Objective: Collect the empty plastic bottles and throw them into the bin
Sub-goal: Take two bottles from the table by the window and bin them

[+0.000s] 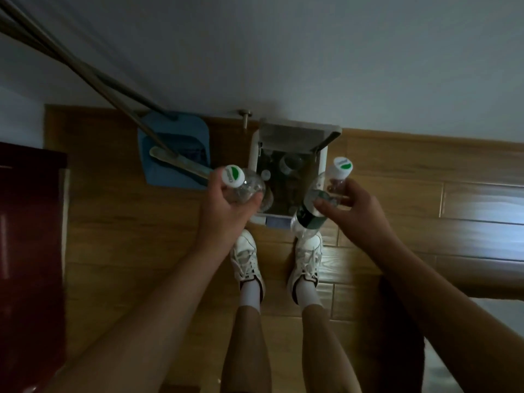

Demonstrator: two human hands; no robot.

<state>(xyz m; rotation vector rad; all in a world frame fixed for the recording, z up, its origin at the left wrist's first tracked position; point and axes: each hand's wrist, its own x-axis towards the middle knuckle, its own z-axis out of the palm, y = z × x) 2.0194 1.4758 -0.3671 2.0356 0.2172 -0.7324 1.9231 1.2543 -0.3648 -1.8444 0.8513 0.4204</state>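
One capped clear bottle (249,187) is gripped in the left hand (226,205) over the bin (254,154)'s left edge. The right hand (354,205) grasps a green-labelled bottle (310,212) over its near right corner. The lid (295,137) stands open, with another bottle (289,164) inside. A blue dustpan (175,171) lies to the left.

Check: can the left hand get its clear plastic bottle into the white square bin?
Probably yes: the left hand holds its clear plastic bottle beside the open white square bin; nothing blocks it.

Bottles (249,185) (307,214) in both hands (224,208) (360,205) above bin (254,154)
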